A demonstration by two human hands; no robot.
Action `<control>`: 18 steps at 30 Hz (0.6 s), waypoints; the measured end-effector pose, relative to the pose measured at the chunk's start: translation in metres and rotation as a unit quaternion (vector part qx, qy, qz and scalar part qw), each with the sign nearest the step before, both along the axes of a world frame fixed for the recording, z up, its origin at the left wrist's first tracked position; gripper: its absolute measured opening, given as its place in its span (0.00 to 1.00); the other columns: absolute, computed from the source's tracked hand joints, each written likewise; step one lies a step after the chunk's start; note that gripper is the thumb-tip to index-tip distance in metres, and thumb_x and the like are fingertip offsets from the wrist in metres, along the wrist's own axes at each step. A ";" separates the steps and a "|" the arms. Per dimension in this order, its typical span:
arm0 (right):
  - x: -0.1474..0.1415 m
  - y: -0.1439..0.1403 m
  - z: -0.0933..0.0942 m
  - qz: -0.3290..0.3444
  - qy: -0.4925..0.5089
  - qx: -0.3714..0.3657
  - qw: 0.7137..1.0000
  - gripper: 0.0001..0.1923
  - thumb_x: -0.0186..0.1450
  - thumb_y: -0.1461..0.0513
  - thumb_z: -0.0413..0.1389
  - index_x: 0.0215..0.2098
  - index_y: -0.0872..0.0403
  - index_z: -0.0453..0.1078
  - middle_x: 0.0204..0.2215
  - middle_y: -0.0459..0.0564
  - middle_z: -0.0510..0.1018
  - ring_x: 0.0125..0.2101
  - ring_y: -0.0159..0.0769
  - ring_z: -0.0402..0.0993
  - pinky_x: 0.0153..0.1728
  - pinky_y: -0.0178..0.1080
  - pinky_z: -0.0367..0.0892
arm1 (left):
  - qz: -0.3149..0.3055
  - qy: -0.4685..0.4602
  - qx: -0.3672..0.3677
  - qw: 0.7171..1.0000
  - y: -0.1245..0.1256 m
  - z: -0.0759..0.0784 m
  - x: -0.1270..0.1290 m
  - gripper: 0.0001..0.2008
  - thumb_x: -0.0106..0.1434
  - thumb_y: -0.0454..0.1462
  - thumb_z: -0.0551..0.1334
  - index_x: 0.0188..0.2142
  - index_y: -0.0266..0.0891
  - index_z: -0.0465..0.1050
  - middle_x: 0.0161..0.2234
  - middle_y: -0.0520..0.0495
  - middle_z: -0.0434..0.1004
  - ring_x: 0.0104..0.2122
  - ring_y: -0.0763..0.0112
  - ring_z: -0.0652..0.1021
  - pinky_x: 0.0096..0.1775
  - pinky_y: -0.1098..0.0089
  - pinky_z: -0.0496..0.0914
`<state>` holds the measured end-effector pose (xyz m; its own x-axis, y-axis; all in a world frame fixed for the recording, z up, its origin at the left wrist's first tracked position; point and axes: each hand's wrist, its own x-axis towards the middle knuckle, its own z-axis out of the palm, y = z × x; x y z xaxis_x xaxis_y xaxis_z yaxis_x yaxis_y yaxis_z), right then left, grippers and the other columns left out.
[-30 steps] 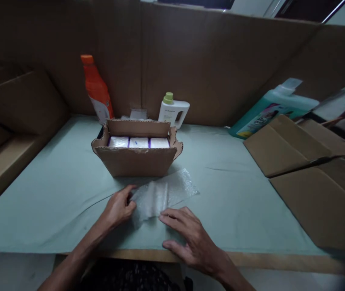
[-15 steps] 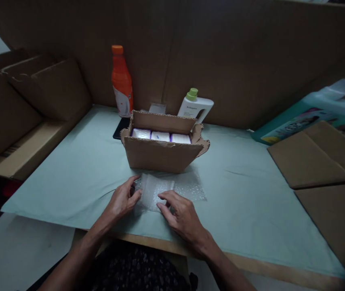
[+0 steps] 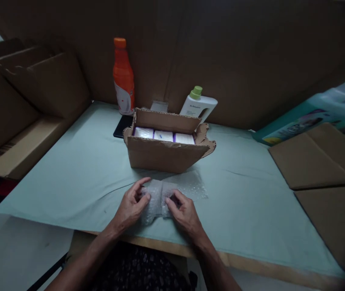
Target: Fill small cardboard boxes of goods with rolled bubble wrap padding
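Left hand [image 3: 130, 205]: thumb and fingers grip clear, crinkled plastic bubble wrap [image 3: 154, 205], lower centre.
Right hand [image 3: 185, 211]: now pinches it too, suggesting folding.

Straight ahead of your left hand [image 3: 133, 205] and right hand [image 3: 184, 211], the open carton [image 3: 166, 157] blocks a low reach, with the orange bottle [image 3: 123, 79] and white jug [image 3: 197, 106] behind it. You have bare green cloth [image 3: 245, 202] to pass over on either side, bounded by cardboard boxes [image 3: 49, 83] at left and cardboard flaps [image 3: 333, 226] at right.
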<state>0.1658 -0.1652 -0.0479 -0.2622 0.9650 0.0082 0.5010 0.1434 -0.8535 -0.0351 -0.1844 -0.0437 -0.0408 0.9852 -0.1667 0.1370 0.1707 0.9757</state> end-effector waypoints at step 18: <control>0.084 0.037 -0.007 -0.087 -0.023 0.000 0.996 0.19 0.59 0.50 0.60 0.41 0.56 0.76 0.28 0.51 0.81 0.27 0.38 0.77 0.30 0.38 0.73 | -0.019 0.391 0.139 0.910 -0.012 -0.020 -0.024 0.11 0.66 0.35 0.57 0.43 0.41 0.77 0.47 0.43 0.76 0.45 0.59 0.78 0.47 0.58 0.74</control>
